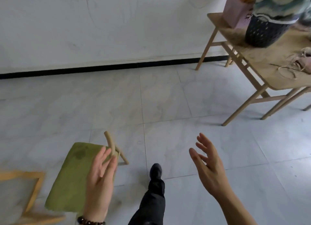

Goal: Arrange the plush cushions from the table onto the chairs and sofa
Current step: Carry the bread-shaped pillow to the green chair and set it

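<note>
Left hand (99, 179) and right hand (208, 167) are spread wide, empty. The far striped cushion (282, 4) looks soft and light; grasp its sides.

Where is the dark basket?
Head view, upper right: the dark basket stands on the wooden table, beside a pink box, striped fabric on top.

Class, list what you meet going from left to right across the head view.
Pale wooden frame → green cushioned stool with wooden legs → black shoe → open right hand → light wooden table.
</note>
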`<state>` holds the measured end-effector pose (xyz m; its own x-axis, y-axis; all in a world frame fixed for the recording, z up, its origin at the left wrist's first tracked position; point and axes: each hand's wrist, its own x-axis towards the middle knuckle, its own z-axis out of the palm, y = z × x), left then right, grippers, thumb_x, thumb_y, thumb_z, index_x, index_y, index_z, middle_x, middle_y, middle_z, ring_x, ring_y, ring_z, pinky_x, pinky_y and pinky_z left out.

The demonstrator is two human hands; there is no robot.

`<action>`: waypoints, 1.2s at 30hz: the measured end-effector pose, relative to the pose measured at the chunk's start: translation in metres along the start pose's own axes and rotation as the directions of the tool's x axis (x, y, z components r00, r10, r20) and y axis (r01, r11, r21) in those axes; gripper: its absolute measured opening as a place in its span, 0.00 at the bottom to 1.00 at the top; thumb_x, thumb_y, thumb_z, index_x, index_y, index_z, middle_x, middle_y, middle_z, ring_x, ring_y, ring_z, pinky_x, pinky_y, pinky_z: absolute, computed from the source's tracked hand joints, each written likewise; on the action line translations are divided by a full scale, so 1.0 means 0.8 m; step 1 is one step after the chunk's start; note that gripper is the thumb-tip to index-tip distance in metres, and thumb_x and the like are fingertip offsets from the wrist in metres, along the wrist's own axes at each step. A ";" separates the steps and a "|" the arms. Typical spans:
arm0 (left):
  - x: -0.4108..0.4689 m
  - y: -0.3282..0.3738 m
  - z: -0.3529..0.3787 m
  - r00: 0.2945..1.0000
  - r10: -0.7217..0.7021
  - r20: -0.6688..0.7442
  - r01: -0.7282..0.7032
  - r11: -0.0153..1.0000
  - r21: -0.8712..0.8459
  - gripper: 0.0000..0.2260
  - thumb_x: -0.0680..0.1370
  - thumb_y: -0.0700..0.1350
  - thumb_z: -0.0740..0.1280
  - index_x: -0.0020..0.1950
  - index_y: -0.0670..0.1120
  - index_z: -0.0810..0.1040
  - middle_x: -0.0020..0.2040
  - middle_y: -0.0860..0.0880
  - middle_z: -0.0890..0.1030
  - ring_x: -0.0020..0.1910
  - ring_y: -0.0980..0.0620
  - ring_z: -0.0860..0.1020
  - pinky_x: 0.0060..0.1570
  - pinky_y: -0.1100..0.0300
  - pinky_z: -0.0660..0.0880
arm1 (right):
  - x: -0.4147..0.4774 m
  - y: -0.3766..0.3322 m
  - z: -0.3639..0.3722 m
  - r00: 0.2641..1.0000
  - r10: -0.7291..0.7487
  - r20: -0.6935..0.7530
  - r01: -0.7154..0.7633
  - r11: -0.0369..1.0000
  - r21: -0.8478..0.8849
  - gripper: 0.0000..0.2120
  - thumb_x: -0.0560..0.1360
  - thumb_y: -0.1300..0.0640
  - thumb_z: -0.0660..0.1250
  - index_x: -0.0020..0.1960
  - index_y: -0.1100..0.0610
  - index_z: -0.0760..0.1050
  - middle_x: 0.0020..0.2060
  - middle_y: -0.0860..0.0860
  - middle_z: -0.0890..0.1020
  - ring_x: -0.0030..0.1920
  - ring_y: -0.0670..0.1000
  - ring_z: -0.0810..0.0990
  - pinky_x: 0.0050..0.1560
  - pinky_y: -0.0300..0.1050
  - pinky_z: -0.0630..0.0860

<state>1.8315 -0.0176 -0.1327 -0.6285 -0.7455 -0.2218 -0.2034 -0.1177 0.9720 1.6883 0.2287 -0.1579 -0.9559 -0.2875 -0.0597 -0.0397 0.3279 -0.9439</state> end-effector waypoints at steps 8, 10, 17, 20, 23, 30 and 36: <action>0.271 0.118 0.234 0.948 0.075 0.308 -0.098 0.994 0.057 0.20 0.82 0.43 0.67 0.73 0.50 0.71 0.69 0.53 0.77 0.59 0.70 0.77 0.70 0.44 0.72 | 0.255 -0.053 -0.085 0.961 -0.007 -0.276 -0.023 0.994 -0.106 0.26 0.77 0.42 0.63 0.74 0.42 0.64 0.70 0.44 0.73 0.68 0.38 0.73 0.65 0.45 0.74; 0.324 0.158 0.293 0.916 0.107 0.386 -0.141 0.988 0.060 0.21 0.80 0.47 0.70 0.72 0.52 0.71 0.68 0.57 0.76 0.59 0.72 0.76 0.70 0.45 0.72 | 0.305 -0.065 -0.112 0.933 -0.012 -0.361 -0.024 0.995 -0.095 0.28 0.77 0.41 0.62 0.75 0.46 0.67 0.71 0.45 0.73 0.69 0.41 0.74 0.65 0.45 0.74; 0.485 0.193 0.495 0.847 0.118 0.518 -0.221 0.965 0.141 0.25 0.74 0.57 0.67 0.71 0.59 0.72 0.67 0.67 0.75 0.64 0.65 0.77 0.70 0.49 0.73 | 0.498 -0.010 -0.154 0.860 0.072 -0.505 -0.082 0.997 0.001 0.24 0.78 0.43 0.62 0.74 0.38 0.66 0.69 0.45 0.72 0.68 0.41 0.74 0.63 0.42 0.74; 0.553 0.192 0.580 0.849 0.069 0.524 -0.189 0.965 0.180 0.16 0.76 0.58 0.70 0.64 0.68 0.74 0.62 0.71 0.77 0.65 0.55 0.78 0.68 0.53 0.72 | 0.608 0.016 -0.170 0.856 0.108 -0.505 -0.095 0.994 0.051 0.22 0.78 0.44 0.63 0.72 0.37 0.68 0.70 0.43 0.72 0.68 0.37 0.73 0.62 0.37 0.73; 0.626 0.224 0.660 0.861 0.045 0.507 -0.170 0.964 0.203 0.14 0.79 0.52 0.68 0.60 0.70 0.75 0.65 0.58 0.79 0.66 0.50 0.79 0.63 0.59 0.71 | 0.735 0.011 -0.200 0.877 0.118 -0.466 -0.093 0.993 0.076 0.23 0.78 0.42 0.63 0.73 0.39 0.68 0.70 0.43 0.72 0.67 0.34 0.72 0.65 0.40 0.74; 0.786 0.329 0.808 0.871 0.136 0.472 -0.230 0.962 0.147 0.19 0.74 0.60 0.66 0.65 0.68 0.73 0.61 0.74 0.77 0.66 0.60 0.76 0.65 0.57 0.72 | 1.011 -0.059 -0.268 0.937 0.013 -0.348 -0.029 0.999 -0.039 0.28 0.79 0.41 0.61 0.78 0.46 0.66 0.72 0.42 0.69 0.70 0.40 0.71 0.67 0.41 0.73; 0.920 0.322 0.916 0.877 0.066 0.477 -0.172 0.968 0.184 0.22 0.78 0.59 0.68 0.71 0.60 0.71 0.67 0.67 0.74 0.67 0.54 0.76 0.67 0.53 0.73 | 1.181 -0.033 -0.272 0.936 0.071 -0.345 -0.112 0.989 -0.100 0.26 0.80 0.41 0.61 0.77 0.43 0.65 0.73 0.41 0.67 0.68 0.40 0.71 0.65 0.38 0.72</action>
<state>0.7664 -0.1158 -0.1026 -0.9222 -0.3485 -0.1676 -0.2263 0.1350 0.9647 0.7231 0.1446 -0.1181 -0.9978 0.0649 -0.0106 0.0385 0.4461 -0.8942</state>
